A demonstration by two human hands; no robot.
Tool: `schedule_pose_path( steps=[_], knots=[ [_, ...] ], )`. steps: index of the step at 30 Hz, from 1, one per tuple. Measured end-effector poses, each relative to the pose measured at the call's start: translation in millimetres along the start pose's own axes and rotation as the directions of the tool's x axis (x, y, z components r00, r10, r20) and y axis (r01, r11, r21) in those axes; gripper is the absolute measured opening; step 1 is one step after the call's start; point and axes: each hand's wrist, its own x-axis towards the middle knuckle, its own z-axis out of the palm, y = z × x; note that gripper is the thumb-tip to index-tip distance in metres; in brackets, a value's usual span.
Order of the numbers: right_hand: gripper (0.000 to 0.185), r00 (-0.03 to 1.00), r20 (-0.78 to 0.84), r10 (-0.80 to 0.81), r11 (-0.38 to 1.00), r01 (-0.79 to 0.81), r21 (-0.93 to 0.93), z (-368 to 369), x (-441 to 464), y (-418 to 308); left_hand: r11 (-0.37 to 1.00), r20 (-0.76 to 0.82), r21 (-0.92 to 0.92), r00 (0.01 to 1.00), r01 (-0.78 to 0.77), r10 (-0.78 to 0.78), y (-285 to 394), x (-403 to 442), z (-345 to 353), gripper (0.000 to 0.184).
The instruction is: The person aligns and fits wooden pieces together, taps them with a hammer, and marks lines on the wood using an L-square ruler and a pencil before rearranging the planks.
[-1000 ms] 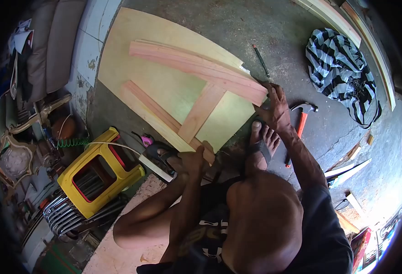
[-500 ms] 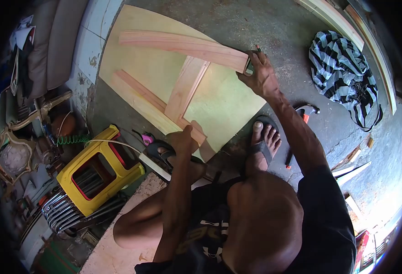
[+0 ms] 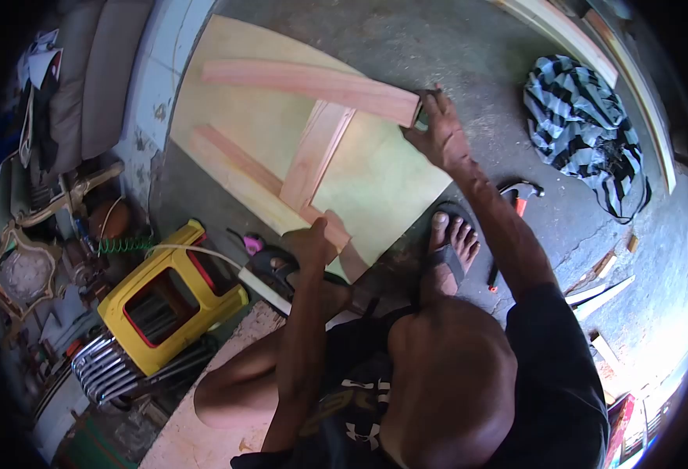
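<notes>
A frame of wooden pieces lies on a pale plywood sheet (image 3: 394,176). My right hand (image 3: 444,137) is closed around the right end of the long upper plank (image 3: 312,82). A small dark thing shows between my fingers and that end, too hidden to name. My left hand (image 3: 312,241) grips the near end of the lower wooden rail (image 3: 246,176), thumb on top. Between the two long pieces runs a crosspiece (image 3: 316,152), meeting the rail close to my left hand.
A hammer (image 3: 520,202) with a red and black handle lies right of my sandaled foot (image 3: 453,238). Beyond it sits a black-and-white checked bag (image 3: 578,117). On the left are a yellow plastic stool (image 3: 152,328), a pink tape measure (image 3: 253,244) and a green coiled hose (image 3: 123,242).
The whole view has shifted slightly. Both hands keep their places on the wooden pieces, which lie as before.
</notes>
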Motion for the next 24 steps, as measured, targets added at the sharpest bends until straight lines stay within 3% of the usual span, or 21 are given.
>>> schedule_pose_path(
  steps=[2,3,5,7,8,9,11,12,13,15,16,17,19,20,22,24],
  knots=[
    [0.074,1.000,-0.020,-0.024,1.000,0.025,0.016,0,-2,2,0.998,0.044,-0.058,0.999,-0.007,0.009,23,-15,-6,0.036],
    [0.076,0.994,0.052,0.095,0.995,-0.095,0.000,-5,-2,-6,0.994,0.073,-0.105,0.997,0.001,0.007,32,-22,-9,0.035],
    [0.079,0.999,0.036,0.026,0.999,-0.028,0.041,-4,-5,0,0.999,0.105,-0.024,0.994,0.039,-0.036,18,-8,-7,0.057],
    [0.081,0.999,0.052,-0.002,0.998,-0.001,0.063,-15,-6,-5,0.998,-0.005,0.048,1.000,0.029,-0.028,16,-1,-2,0.058],
    [0.081,1.000,0.010,-0.021,0.997,0.020,0.069,-17,-9,-6,0.999,-0.042,-0.032,0.999,0.006,-0.008,29,-18,-4,0.058],
    [0.081,1.000,0.002,-0.030,0.998,0.030,0.057,-24,-9,-7,0.999,-0.037,-0.046,0.999,-0.001,0.000,29,-15,1,0.058],
    [0.083,0.988,0.131,0.082,0.988,-0.098,0.121,-34,-12,-9,0.999,-0.035,-0.048,0.999,0.019,-0.021,14,-7,2,0.058],
    [0.087,0.988,0.126,0.091,0.984,-0.108,0.140,-33,-17,-4,0.999,0.092,0.007,0.994,0.052,-0.052,20,-9,-6,0.053],
    [0.087,0.988,0.139,0.074,0.984,-0.095,0.154,-34,-16,-3,0.998,0.073,0.000,0.995,0.064,-0.064,17,-6,-6,0.053],
    [0.093,0.991,0.104,0.079,0.992,-0.089,0.092,-35,-12,-1,0.998,0.023,-0.046,0.999,-0.047,0.048,7,-4,-2,0.041],
    [0.098,0.987,0.133,0.094,0.991,-0.106,0.082,-37,-9,-3,0.958,-0.090,-0.211,0.980,-0.193,0.178,8,-13,3,0.036],
    [0.101,0.981,0.178,0.075,0.994,-0.087,0.064,-39,-3,-3,0.982,0.004,0.154,0.994,-0.110,0.111,4,-4,-4,0.036],
    [0.101,0.974,0.213,0.079,0.995,-0.088,0.035,-40,7,-12,0.985,-0.093,0.082,0.983,-0.153,0.160,-38,18,10,0.036],
    [0.091,0.980,0.196,0.022,0.999,-0.029,0.029,-31,9,-8,0.985,-0.133,0.061,0.977,-0.162,0.169,-49,21,13,0.036],
    [0.083,0.983,0.182,0.018,0.999,-0.024,0.030,-22,6,-5,0.997,-0.131,-0.064,0.991,-0.046,0.037,-9,-4,8,0.036],
    [0.065,0.993,0.106,0.058,0.998,-0.057,-0.009,-21,3,-14,0.999,0.009,-0.035,1.000,-0.030,0.030,11,-12,-9,0.038]
  ],
)
